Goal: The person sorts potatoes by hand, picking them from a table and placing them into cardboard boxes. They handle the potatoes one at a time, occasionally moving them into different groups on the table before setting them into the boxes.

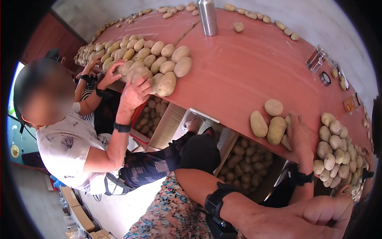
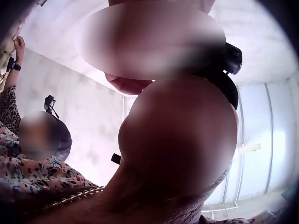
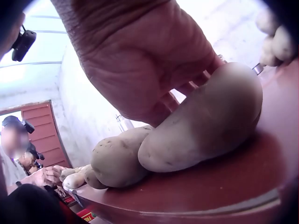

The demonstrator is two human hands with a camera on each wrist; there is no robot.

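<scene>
My right hand reaches over the red table's front edge, fingers extended beside a small group of potatoes. In the right wrist view, the palm faces a large potato, with fingers partly hidden behind it; another potato lies alongside. Whether the fingers touch the large potato is unclear. Close to the head camera, my left hand is raised away from the table, its fingertips out of clear sight. The left wrist view is mostly blurred shapes near my neck, and no held object can be made out there.
A potato pile lies right of my right hand. Another person handles a larger pile at left. Under the tabletop are potatoes in a compartment. A metal bottle and glass jar stand farther back.
</scene>
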